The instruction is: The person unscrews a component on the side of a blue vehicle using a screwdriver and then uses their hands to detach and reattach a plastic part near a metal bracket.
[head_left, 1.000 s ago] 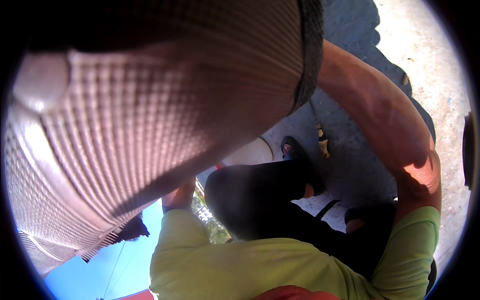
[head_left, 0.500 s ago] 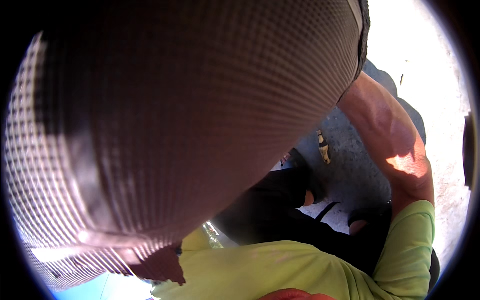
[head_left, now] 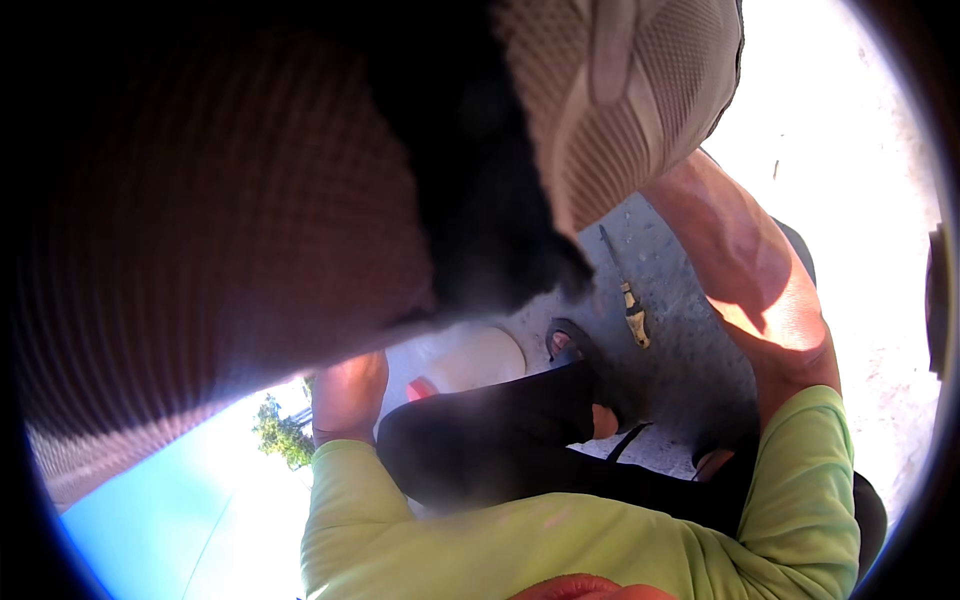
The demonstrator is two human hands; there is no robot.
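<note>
A large brown mesh-textured piece (head_left: 250, 220) fills the upper left, very close. A dark ragged strip (head_left: 470, 180) runs down it, and a paler mesh part with a raised band (head_left: 640, 100) curves at its right. What kind of thing it is, I cannot tell. My right forearm (head_left: 740, 250) reaches up behind its right edge, so my right hand is hidden. Below its lower edge shows my left forearm (head_left: 348, 395); my left hand is hidden behind it too. What either hand holds cannot be seen.
A screwdriver (head_left: 636, 318) with a yellow and black handle lies on the grey ground (head_left: 680, 300), near my sandalled foot (head_left: 565, 340). A whitish rounded container (head_left: 485, 358) with a red part stands beyond my bent knee. Bright sunlit ground (head_left: 880, 250) lies at the right.
The mesh piece has shifted up and turned, bringing its dark ragged strip and paler part into view. My left forearm, the container and the screwdriver's shaft now show.
</note>
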